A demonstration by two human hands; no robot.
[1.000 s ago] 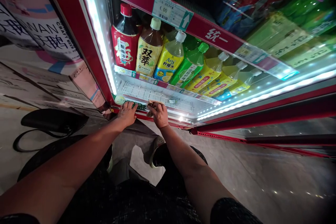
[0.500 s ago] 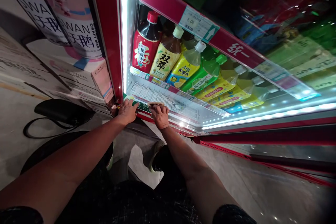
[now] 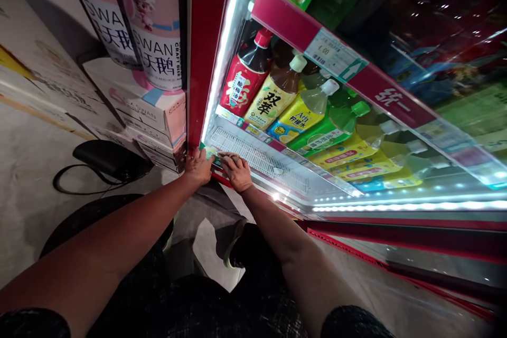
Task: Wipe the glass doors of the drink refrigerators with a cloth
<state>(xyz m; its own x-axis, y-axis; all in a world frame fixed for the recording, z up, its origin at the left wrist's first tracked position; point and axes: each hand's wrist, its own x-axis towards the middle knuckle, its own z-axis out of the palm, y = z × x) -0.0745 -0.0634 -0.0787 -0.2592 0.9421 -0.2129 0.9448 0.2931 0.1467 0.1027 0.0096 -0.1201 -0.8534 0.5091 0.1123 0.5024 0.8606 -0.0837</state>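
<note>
I crouch at an open drinks fridge. My left hand (image 3: 199,165) grips the left end of the fridge's red bottom ledge (image 3: 273,198), fingers curled over a green label there. Right beside it, my right hand (image 3: 236,170) presses down on the same ledge with fingers bent over a small tan pad that barely shows. Just behind both hands runs a white wire grille (image 3: 259,161). Above it lies a row of tilted bottles: a red-labelled one (image 3: 242,84), a brown tea (image 3: 272,101), a yellow lemon drink (image 3: 296,117) and a green one (image 3: 327,134).
Stacked pink and white cartons (image 3: 154,100) stand against the fridge's left side. A black bag with a strap (image 3: 111,161) lies on the concrete floor to the left. The open glass door (image 3: 415,245) swings out on the right. My shoe (image 3: 233,245) is below the ledge.
My view has swung left and upward along the fridge. My right hand has slid left along the ledge until it nearly touches my left hand, which has stayed put.
</note>
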